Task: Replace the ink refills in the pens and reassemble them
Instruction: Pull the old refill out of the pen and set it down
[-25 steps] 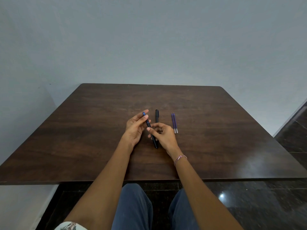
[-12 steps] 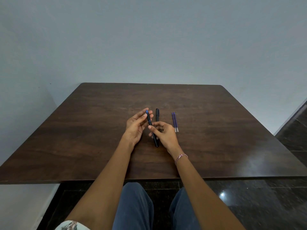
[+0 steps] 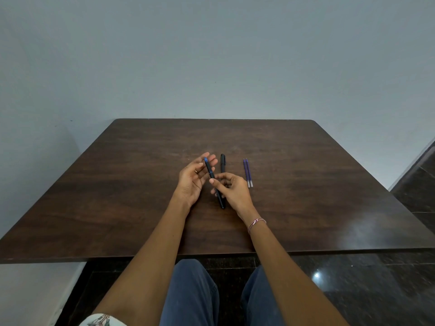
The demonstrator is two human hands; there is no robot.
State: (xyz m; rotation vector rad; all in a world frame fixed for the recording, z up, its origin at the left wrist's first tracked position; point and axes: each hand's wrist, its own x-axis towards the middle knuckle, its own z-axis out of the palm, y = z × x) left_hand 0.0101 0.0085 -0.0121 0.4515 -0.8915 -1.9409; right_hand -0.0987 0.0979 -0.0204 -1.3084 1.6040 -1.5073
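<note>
A black pen with a blue end (image 3: 210, 171) is pinched in my right hand (image 3: 231, 190), slanting from the blue tip at the far left down to its black end near me. My left hand (image 3: 193, 178) sits just left of it, palm turned in and fingers spread, its fingertips beside the blue end and holding nothing. A second black pen (image 3: 222, 163) lies flat on the table behind my right hand. Two purple ink refills (image 3: 247, 172) lie side by side to the right, clear tips toward me.
A dark brown wooden table (image 3: 117, 196) stands against a pale grey wall. Its front edge runs just above my knees. A glossy dark tiled floor shows to the right and below.
The pen's blue end has lifted and swung a little away from me. My left fingers have spread and come off the pen. My right hand keeps its grip.
</note>
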